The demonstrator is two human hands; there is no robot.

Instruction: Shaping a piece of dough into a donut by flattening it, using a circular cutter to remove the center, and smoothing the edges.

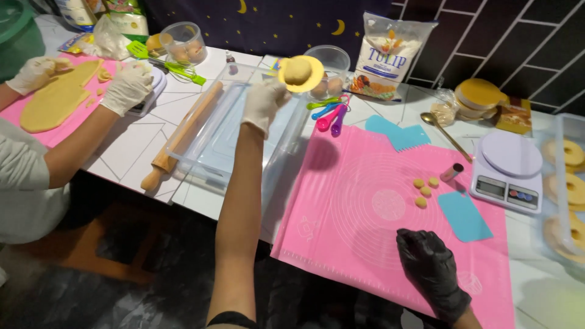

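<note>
Left hand (263, 103), in a white glove, raised over the clear plastic tray (214, 152), grip pinching a yellow dough disc (301, 74) topped with a dough ball (297, 70). Right hand (431, 268), black-gloved, resting flat with fingers together on the pink mat (365, 207), holding nothing. Four small dough balls (425, 190) nearby, beside a kitchen scale (509, 173). At far left, another person's gloved hands (125, 88) on flattened dough.

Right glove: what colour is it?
Black. The right glove rests on the pink mat; the head view shows it.
</note>
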